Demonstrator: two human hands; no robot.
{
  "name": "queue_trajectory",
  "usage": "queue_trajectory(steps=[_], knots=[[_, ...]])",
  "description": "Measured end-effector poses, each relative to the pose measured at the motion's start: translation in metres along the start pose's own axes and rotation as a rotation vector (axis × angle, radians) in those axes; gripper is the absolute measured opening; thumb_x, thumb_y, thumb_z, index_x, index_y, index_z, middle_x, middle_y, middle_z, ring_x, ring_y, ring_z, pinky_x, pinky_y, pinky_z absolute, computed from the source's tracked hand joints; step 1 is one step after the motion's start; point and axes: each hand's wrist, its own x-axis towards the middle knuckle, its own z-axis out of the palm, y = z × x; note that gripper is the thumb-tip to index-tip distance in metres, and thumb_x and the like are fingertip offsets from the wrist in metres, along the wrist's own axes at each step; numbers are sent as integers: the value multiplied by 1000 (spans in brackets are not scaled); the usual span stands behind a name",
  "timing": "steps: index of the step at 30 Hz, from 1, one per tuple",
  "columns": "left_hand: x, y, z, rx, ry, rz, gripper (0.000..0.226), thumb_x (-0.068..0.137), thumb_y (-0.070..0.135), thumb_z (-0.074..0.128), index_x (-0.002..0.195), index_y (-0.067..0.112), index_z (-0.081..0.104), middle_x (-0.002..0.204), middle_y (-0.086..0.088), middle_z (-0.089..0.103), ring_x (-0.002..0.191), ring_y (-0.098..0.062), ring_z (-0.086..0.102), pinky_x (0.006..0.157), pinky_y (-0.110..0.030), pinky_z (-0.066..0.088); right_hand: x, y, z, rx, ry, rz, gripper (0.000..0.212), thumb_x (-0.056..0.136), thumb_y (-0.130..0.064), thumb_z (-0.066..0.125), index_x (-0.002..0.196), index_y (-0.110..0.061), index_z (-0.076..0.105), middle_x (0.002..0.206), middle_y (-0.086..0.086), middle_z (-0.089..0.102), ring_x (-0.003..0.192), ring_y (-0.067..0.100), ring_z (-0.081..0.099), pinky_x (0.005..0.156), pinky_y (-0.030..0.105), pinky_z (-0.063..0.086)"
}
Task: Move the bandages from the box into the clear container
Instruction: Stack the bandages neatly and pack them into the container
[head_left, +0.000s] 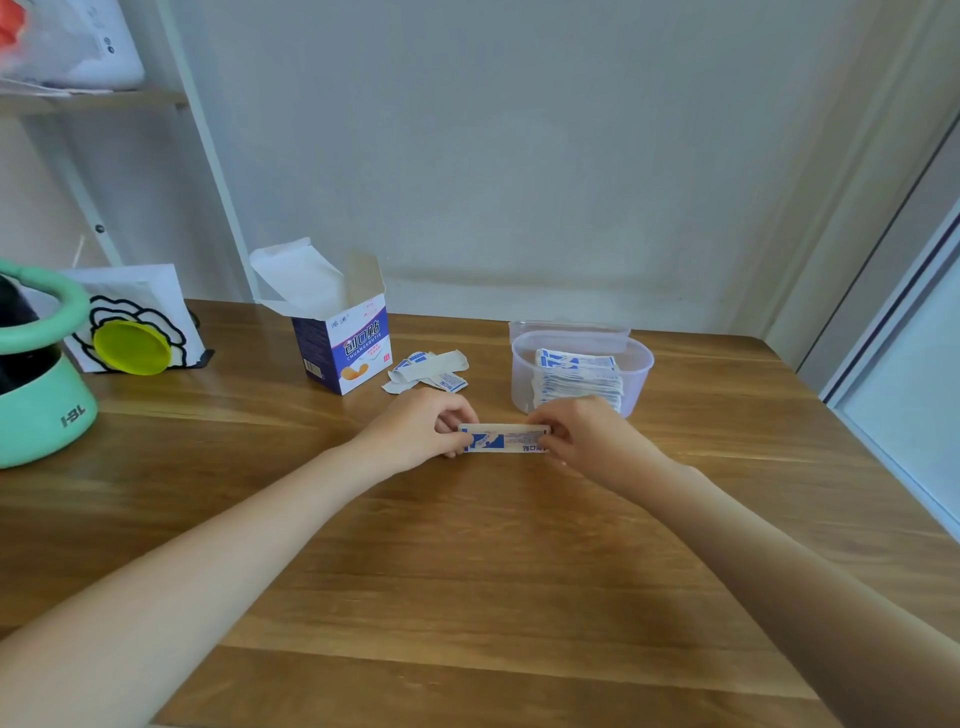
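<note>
Just below the middle of the frame I have a small stack of bandages (504, 439) held level between both hands, low over the counter (467, 571). My left hand (415, 431) pinches the stack's left end with curled fingers and thumb, and my right hand (582, 436) pinches its right end the same way. The stack looks squared up, blue print facing me.

The box (340, 343) stands open above and to the left of my hands, flaps up; whether anything is left inside it I cannot tell. A few loose bandages (426, 370) lie on the counter just right of the box. The clear container (582, 371) sits right of centre, just above my right hand, already holding a thick upright bundle of wrapped strips, with its lid (569, 328) apparently propped behind it.

These are featherweight paper-wrapped strips, thin and floppy, and I judge the wrappers slick enough to slide over each other and fan out. Holding both short ends keeps them aligned; a one-hand carry would want a firm pinch across the middle. The next move, as I read it, is up and right into the container beside the bundle.
</note>
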Motion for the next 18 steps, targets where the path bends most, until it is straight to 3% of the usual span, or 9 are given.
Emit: queue_trajectory(steps=[4, 6, 8, 10, 12, 15, 18], knots=[[5, 7, -10, -34, -3, -11, 8, 86, 12, 64, 90, 19, 62, 86, 4, 66, 71, -5, 66, 75, -20, 55, 5, -2, -10, -40, -82, -23, 25, 93, -11, 50, 112, -13, 67, 91, 7, 71, 80, 17, 58, 77, 24, 45], [15, 18, -20, -208, 130, 11, 10, 85, 6, 63, 85, 16, 62, 77, 1, 65, 55, 2, 62, 66, -11, 49, 13, 5, -27, 115, 77, 44, 21, 90, -7, 53, 104, -7, 69, 79, 11, 71, 73, 21, 64, 73, 25, 48], [29, 34, -29, -435, 276, -2, 10, 86, 4, 63, 84, 13, 61, 69, -2, 64, 48, 0, 58, 58, -13, 49, 25, 15, -45, 326, 276, 145, 18, 87, -2, 55, 99, -5, 67, 67, 8, 66, 52, 7, 61, 56, 13, 45], [50, 52, -32, -487, 378, -54, 15, 85, 6, 63, 79, 16, 56, 64, -2, 63, 48, -7, 56, 52, -19, 45, 37, 25, -62, 496, 388, 260, 14, 86, -2, 57, 97, -10, 61, 59, 2, 59, 37, -1, 50, 41, 8, 37], [72, 69, -29, -352, 422, -95, 21, 84, 12, 64, 73, 21, 49, 64, 1, 62, 49, -8, 56, 55, -24, 44, 48, 37, -70, 550, 423, 402, 15, 84, -6, 61, 96, -13, 54, 62, 2, 57, 43, 5, 51, 45, 15, 38], [92, 88, -23, -113, 401, -102, 24, 83, 22, 65, 67, 24, 46, 75, 2, 64, 56, -14, 58, 68, -27, 48, 57, 56, -72, 371, 409, 520, 12, 79, -8, 64, 88, -12, 58, 77, 6, 60, 70, 21, 55, 65, 25, 41], [104, 98, -17, 109, 268, -74, 24, 85, 27, 63, 66, 24, 49, 76, 3, 64, 50, -6, 53, 57, -23, 42, 61, 67, -70, 256, 368, 548, 7, 77, -5, 61, 80, -11, 63, 80, 5, 63, 76, 21, 57, 66, 26, 45]])
